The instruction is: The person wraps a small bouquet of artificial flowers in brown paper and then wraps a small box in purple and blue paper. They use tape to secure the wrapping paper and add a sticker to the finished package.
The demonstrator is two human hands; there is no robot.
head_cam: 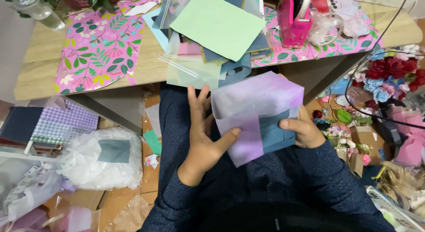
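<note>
Here, left hand (203,139) and right hand (305,130) clasp a lilac-wrapped bundle (256,114) (table (146,68) at twelve o'clock).

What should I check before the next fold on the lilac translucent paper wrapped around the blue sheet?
1. Left hand gripping the lilac translucent paper wrap: ok, thumb on its front.
2. Right hand supporting the wrap: ok, thumb pressing the blue sheet.
3. Blue sheet fully covered: not ok, one part shows.
4. Pink tape dispenser within reach on the wooden table: ok.
5. Back seam closed: cannot tell.
</note>
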